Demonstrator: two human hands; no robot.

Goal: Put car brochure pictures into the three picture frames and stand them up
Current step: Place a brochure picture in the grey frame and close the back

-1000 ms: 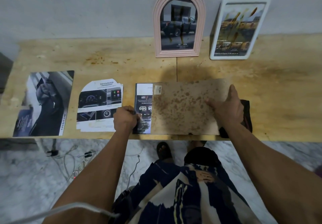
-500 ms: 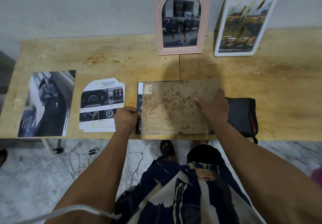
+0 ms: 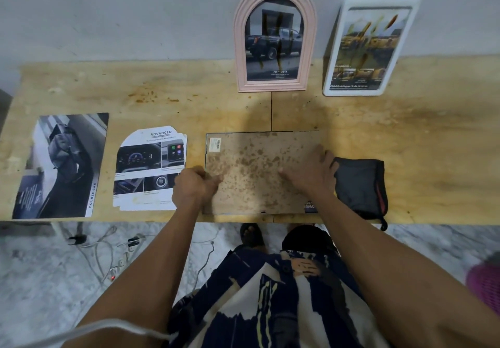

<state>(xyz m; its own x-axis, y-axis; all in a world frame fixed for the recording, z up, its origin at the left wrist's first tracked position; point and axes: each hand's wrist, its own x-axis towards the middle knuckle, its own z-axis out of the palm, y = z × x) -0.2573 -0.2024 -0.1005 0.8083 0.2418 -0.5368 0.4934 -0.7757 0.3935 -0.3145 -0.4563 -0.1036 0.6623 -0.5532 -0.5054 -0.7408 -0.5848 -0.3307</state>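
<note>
I had both hands on the stained backing board (image 3: 259,171), which lay flat at the near edge of the tabletop (image 3: 433,136) with its long axis running left to right. My left hand (image 3: 193,185) was curled narrow at the board's left edge, thumb on top; whether it pinched the edge I could not tell. My right hand (image 3: 311,170) was spread wide and pressed flat on the board's right half, holding nothing. A brochure corner (image 3: 310,206) peeked out at the near right, just beside my right wrist. I judged this the third frame, not yet stood up; the pink arched frame (image 3: 274,39) and white frame (image 3: 369,47) already leaned against the far wall. Seating the board called for pressing along that long axis.
</note>
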